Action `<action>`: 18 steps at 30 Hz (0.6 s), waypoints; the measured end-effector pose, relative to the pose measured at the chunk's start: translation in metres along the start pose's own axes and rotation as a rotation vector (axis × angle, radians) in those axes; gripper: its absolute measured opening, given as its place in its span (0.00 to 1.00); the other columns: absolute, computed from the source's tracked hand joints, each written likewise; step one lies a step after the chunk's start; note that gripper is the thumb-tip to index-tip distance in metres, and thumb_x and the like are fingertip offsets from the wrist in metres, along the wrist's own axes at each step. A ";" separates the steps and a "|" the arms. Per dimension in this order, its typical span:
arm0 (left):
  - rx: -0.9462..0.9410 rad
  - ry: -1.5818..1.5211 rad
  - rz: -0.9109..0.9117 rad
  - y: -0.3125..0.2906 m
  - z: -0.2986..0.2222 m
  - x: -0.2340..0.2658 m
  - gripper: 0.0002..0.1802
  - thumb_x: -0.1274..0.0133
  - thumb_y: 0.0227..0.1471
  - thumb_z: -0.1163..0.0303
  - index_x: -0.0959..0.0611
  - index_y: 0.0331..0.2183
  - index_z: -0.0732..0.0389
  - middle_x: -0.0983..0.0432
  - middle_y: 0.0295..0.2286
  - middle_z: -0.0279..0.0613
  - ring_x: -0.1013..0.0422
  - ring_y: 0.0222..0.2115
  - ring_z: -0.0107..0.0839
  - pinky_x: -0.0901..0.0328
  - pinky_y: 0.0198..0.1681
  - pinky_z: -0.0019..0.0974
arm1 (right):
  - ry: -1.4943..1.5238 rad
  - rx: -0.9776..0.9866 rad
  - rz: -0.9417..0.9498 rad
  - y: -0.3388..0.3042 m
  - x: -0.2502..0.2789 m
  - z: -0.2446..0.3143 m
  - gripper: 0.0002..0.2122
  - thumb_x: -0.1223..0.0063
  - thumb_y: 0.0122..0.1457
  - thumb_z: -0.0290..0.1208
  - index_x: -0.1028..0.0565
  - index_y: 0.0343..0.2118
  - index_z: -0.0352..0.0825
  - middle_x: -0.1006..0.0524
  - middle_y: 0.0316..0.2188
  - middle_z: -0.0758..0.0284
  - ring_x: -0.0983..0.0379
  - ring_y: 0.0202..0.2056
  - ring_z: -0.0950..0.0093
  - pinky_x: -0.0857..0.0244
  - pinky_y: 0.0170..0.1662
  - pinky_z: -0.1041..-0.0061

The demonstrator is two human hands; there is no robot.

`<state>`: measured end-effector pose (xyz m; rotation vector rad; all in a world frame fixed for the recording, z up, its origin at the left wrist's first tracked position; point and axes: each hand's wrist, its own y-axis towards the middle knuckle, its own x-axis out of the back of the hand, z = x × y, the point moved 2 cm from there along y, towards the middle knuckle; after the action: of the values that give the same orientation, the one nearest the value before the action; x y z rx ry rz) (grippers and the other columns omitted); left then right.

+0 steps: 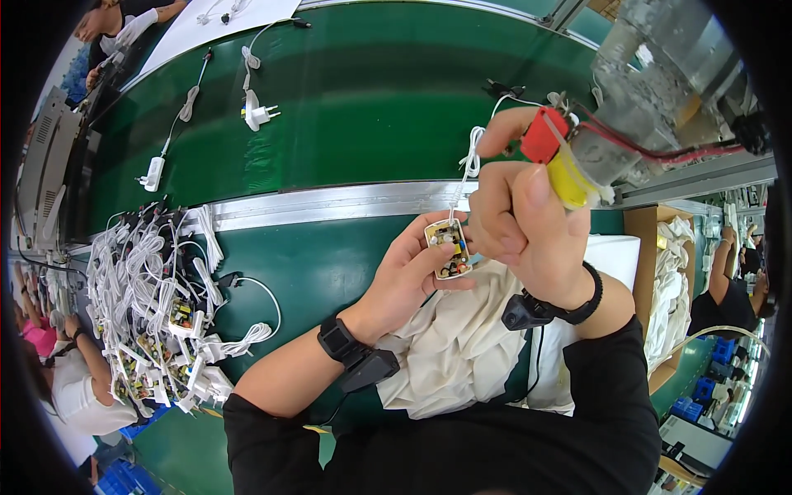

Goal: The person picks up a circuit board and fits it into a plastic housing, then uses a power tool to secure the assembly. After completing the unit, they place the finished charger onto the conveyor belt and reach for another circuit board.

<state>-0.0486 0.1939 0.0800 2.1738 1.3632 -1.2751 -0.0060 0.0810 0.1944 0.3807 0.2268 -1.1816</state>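
Charger, white plastic, rectangular, innards exposed [459, 252], sits pinched in my left hand [403, 266]; my right hand [532, 223] grips a red-and-yellow tool [544, 139]. Lining them up seems the step; next calls for steady aim.

One held charger [446, 250]; two belt chargers [258, 115]; one carton [664, 374]

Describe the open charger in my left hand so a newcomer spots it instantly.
Find the silver rail edging the green belt. Just below it, mid-picture, your left hand holds the open charger, a small white shell with circuit parts showing. Similar open shells lie in the tangled pile at left; this one is held apart, in hand.
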 end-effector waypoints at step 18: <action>0.041 -0.325 0.200 0.003 0.001 -0.011 0.26 0.68 0.60 0.55 0.42 0.54 0.62 0.41 0.51 0.43 0.40 0.52 0.34 0.42 0.56 0.43 | -0.209 -0.004 0.117 0.001 -0.001 -0.002 0.20 0.60 0.59 0.50 0.44 0.38 0.36 0.44 0.11 0.75 0.51 0.11 0.87 0.55 0.15 0.85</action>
<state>-0.0484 0.1855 0.0875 1.9598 0.9764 -1.5053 -0.0057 0.0828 0.1925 0.2607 0.0253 -1.0959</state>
